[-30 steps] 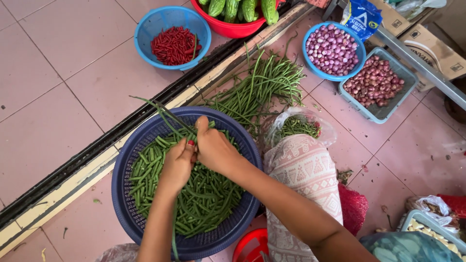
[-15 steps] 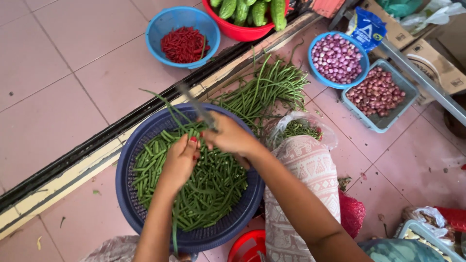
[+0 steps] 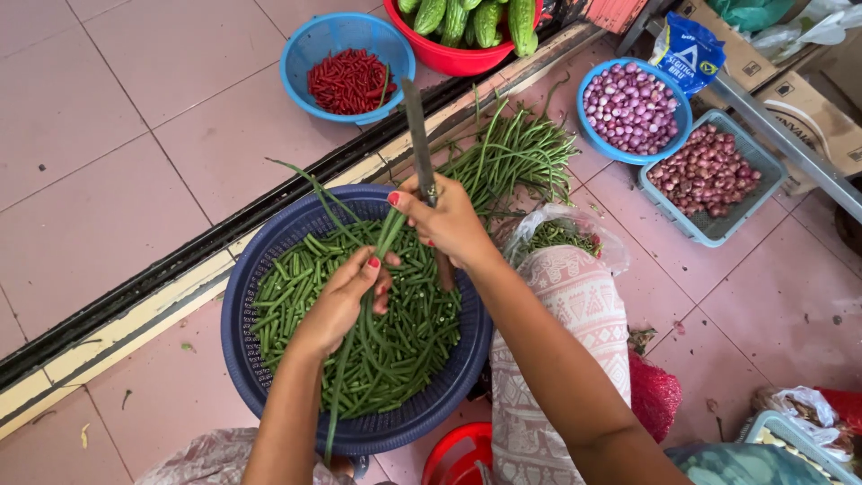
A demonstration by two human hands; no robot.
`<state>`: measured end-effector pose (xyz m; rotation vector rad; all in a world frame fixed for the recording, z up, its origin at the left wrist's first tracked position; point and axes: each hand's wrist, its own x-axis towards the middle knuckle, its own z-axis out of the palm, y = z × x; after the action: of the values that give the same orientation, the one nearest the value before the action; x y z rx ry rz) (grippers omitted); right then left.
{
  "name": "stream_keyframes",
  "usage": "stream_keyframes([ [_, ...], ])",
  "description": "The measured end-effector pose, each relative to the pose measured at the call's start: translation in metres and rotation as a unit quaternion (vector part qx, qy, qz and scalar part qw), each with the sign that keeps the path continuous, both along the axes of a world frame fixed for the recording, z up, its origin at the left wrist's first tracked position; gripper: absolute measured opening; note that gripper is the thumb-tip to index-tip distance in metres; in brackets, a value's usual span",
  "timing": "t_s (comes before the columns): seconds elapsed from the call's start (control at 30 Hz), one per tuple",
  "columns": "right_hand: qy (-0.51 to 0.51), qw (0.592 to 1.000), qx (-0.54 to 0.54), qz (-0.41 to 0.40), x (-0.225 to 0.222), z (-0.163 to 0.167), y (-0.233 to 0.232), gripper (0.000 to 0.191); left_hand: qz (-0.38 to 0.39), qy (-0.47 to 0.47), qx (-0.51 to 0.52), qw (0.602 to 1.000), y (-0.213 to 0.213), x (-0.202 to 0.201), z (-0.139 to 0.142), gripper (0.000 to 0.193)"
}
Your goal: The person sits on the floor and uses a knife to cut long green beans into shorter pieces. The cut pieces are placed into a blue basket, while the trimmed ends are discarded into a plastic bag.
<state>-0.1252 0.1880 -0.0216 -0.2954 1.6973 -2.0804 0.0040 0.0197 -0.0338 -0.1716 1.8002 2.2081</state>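
Long green yardlong beans (image 3: 359, 346), light and limp, hang over a round blue plastic basket (image 3: 242, 359); left hand (image 3: 341, 301) fingers close around mid-bundle, right hand (image 3: 446, 220) grips a knife (image 3: 417, 135).

Blue pouch (image 3: 685, 52): you'll find it at the top right, a crumpled blue plastic packet with white print, leaning just behind the blue bowl of small purple onions (image 3: 633, 108).
Cardboard boxes (image 3: 802, 97): brown, with dark print, along your far right edge, behind the grey bar.
Clear bag (image 3: 558, 232): thin see-through plastic beside your patterned knee, holding green beans.
Red mesh sack (image 3: 653, 397): low at right, bunched on the floor.
Screens, signs: none.
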Motion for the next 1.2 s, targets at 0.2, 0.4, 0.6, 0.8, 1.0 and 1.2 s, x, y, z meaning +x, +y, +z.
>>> stream_keyframes([
  [0.2,0.278,0.939,0.203,-0.021,0.011,0.011,0.001,0.027,0.092,-0.001,-0.055,0.994,-0.004,0.001,-0.022,0.029],
  [0.4,0.417,0.862,0.256,0.134,0.049,0.024,0.001,0.068,0.158,0.009,-0.134,0.978,-0.016,0.001,-0.027,0.034],
  [0.6,0.386,0.859,0.312,0.124,0.055,0.028,-0.009,0.078,0.136,0.073,-0.299,0.942,-0.01,0.0,-0.022,0.037],
  [0.8,0.378,0.87,0.304,0.087,0.056,0.008,-0.016,0.062,0.126,0.042,-0.164,0.978,-0.005,0.004,-0.028,0.032],
  [1.0,0.382,0.867,0.319,0.043,0.06,-0.013,-0.025,0.048,0.099,0.034,-0.257,0.961,0.005,0.009,-0.031,0.03],
  [1.2,0.287,0.87,0.392,0.09,0.055,-0.026,-0.029,0.052,0.088,0.077,-0.353,0.928,0.007,0.01,-0.018,0.031],
])
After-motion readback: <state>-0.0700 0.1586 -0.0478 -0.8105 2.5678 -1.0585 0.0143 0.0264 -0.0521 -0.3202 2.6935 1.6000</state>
